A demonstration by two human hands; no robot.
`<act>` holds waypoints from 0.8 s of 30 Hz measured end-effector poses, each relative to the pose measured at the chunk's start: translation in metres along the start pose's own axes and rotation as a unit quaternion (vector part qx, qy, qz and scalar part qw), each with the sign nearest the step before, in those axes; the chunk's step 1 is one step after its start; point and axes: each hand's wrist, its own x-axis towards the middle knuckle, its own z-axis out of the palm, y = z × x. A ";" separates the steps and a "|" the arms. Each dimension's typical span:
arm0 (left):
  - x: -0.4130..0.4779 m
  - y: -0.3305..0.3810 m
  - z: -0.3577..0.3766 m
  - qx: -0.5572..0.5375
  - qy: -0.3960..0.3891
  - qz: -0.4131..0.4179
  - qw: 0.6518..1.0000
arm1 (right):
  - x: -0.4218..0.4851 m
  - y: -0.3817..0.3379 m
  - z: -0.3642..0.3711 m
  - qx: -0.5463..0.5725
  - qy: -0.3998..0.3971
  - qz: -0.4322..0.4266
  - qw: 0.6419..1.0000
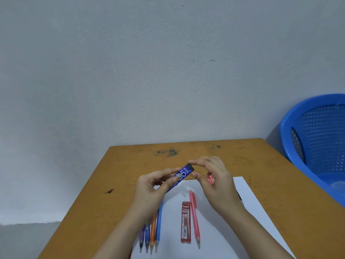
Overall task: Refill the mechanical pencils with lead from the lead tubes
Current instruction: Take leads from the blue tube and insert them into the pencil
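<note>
While the left hand (149, 186) grips the blue lead tube (182, 174) above the surface (130, 165), the right hand (216, 181) pinches its black cap (191, 167). I judge a straight, gentle pull, tube mouth raised, best prevents leads spilling.

Left hand (149, 186) holding blue lead tube (183, 173), right hand (216, 178) pinching its end
</note>
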 end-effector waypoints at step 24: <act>-0.001 0.004 -0.009 -0.041 -0.061 -0.071 0.995 | 0.003 0.005 -0.008 0.016 -0.053 -0.001 0.998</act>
